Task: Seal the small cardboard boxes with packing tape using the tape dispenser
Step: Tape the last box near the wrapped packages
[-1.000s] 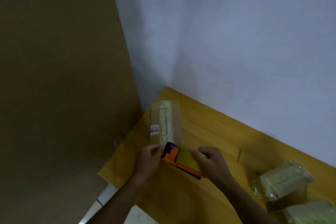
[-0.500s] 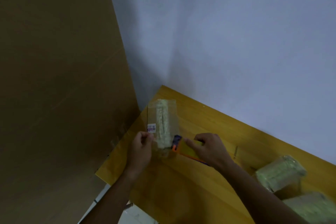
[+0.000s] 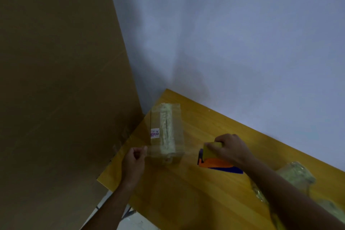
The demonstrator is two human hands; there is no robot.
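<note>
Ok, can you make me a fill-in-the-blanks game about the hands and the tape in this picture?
1. The right hand holds the tape ____ on the wooden table.
2. The left hand pinches the loose end of the clear ____.
3. The strip stretches across the near end of the small cardboard ____.
4. The sticker on top of it sits on the person's ____ side.

Missing words: dispenser; tape; box; left

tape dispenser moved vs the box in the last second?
Yes. The tape dispenser, gripped by the right hand, has pulled rightward away from the box, stretching tape across its near end.
</note>
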